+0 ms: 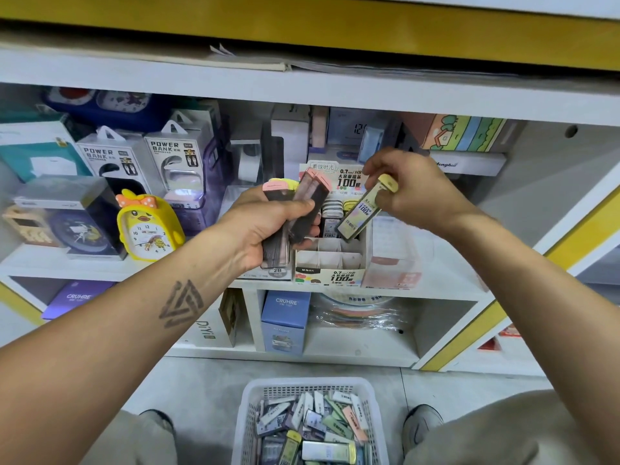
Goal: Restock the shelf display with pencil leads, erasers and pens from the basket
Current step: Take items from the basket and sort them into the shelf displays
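My left hand [268, 226] grips a bundle of several pencil lead cases [307, 203] with pink caps, held in front of the shelf. My right hand [409, 189] pinches the yellow cap of a single lead case [359, 216], which tilts down over the white cardboard display box [330, 263]. That box has divided slots; its back rows hold lead cases, its front slots show bare cardboard. On the floor between my feet sits the white basket [255, 397], filled with several lead cases and other small stationery packs.
A yellow duck alarm clock [147, 226] and power bank boxes [177, 159] stand left of the display box. A clear pink-tinted box [392, 260] sits right of it. Blue Cruhre boxes [285, 320] fill the lower shelf. My shoes [421, 424] flank the basket.
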